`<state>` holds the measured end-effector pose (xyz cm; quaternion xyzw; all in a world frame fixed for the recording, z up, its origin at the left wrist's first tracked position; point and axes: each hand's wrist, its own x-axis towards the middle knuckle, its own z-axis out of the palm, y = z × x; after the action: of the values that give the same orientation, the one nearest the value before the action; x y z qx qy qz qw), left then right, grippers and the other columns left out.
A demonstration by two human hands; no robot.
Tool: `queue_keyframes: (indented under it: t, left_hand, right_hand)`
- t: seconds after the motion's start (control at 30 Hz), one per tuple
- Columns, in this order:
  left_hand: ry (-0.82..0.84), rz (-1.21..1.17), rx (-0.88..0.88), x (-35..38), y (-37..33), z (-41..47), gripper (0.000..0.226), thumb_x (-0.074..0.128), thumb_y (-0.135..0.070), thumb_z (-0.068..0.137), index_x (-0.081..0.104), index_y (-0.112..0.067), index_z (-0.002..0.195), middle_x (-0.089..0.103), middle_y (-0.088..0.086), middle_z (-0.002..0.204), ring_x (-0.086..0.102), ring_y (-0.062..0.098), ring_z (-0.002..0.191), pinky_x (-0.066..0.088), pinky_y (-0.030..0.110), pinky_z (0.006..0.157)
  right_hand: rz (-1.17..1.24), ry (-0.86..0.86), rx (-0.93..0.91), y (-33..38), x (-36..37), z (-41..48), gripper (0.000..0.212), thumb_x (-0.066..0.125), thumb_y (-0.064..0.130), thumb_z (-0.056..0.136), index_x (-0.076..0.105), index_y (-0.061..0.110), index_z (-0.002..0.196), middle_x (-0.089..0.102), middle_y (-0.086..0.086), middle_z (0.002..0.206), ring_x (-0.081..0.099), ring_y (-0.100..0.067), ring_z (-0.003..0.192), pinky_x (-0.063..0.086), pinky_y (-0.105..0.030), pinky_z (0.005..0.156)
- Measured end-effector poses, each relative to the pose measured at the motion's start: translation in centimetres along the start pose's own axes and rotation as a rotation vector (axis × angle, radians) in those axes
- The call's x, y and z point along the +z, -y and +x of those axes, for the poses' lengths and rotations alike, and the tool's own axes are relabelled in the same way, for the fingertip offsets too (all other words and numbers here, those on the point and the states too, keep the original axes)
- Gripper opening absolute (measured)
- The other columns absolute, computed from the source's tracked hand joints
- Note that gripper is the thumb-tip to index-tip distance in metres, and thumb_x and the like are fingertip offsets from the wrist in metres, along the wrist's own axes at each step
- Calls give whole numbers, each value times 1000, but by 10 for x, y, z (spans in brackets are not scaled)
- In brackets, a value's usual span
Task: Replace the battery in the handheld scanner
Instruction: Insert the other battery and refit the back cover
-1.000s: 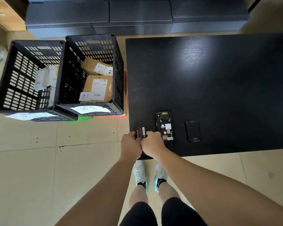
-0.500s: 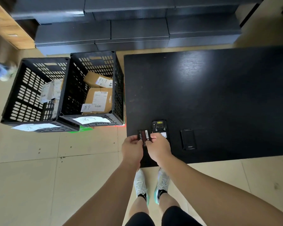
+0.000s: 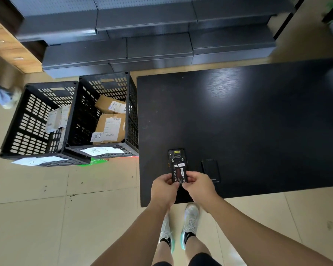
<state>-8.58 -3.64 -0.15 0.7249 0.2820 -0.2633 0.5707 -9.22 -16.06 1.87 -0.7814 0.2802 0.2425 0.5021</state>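
Observation:
The handheld scanner lies face down on the black table near its front left corner, its back open. A black battery with a red label sits over the scanner's lower half. My left hand pinches the battery's left edge and my right hand pinches its right edge. The lower end of the scanner is hidden under my fingers. The black back cover lies flat on the table just right of the scanner.
Two black slotted crates stand on the tiled floor left of the table, holding cardboard parcels. Grey shelving runs along the far side. A person's foot shows at the far left.
Both hands carried the battery from the table spot left of the scanner rightward, onto the scanner's open back. The camera tilted, so the scene sits lower in frame.

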Motion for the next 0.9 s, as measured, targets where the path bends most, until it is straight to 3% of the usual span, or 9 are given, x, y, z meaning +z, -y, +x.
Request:
queue_keyframes:
  t: [0.17, 0.5, 0.9]
  left_hand:
    - [-15, 19, -2, 5, 4, 4, 31, 65, 2, 84, 73, -12, 110, 78, 2, 95, 71, 18, 85, 57, 40, 91]
    - [-95, 45, 26, 11, 8, 7, 32, 68, -4, 86, 71, -9, 117, 77, 3, 98, 72, 17, 91, 58, 40, 90]
    - [-170, 74, 15, 14, 7, 7, 24, 73, -12, 83, 74, -12, 107, 76, -2, 86, 73, 17, 80, 60, 41, 84]
  right_hand:
    - [-40, 31, -36, -7, -2, 8, 32, 67, 2, 85, 73, 23, 109, 75, 9, 90, 69, -9, 86, 52, -26, 84]
    - [-58, 22, -24, -11, -3, 20, 35, 69, 6, 86, 69, 19, 118, 74, 3, 102, 68, -12, 93, 52, -28, 90]
    - [-64, -20, -52, -14, -1, 28, 38, 72, 4, 83, 68, 14, 119, 70, 6, 92, 67, -10, 88, 46, -20, 83]
